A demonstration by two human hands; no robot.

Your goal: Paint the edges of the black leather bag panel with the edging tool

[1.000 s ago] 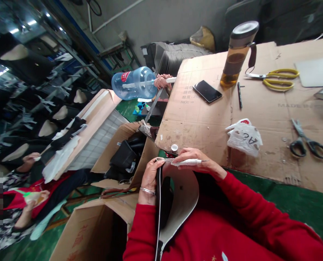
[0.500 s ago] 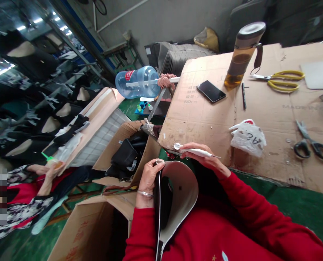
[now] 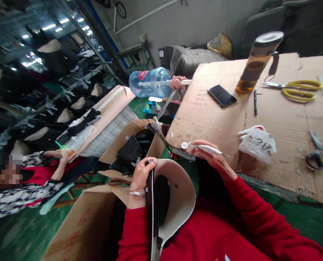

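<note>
Left hand (image 3: pixel 141 174) grip pinches the curved grey-lined piece (image 3: pixel 177 197) at its top, over the lap; right hand (image 3: pixel 210 157) pinches a white pointed tool (image 3: pixel 205 148) at the table's (image 3: pixel 286 119) near edge. Its tip could likely prick fingers if it slips.

Phone (image 3: pixel 222 95) left of bottle (image 3: pixel 255 61), scissors (image 3: pixel 298 89) right, all on cardboard (image 3: pixel 215 119)

Your sleeves (image 3: pixel 248 217) are red; the bag flap (image 3: pixel 177 195) is beige, black-edged; the tool (image 3: pixel 206 148) is white; one pair of scissors (image 3: pixel 300 90) has yellow handles.
</note>
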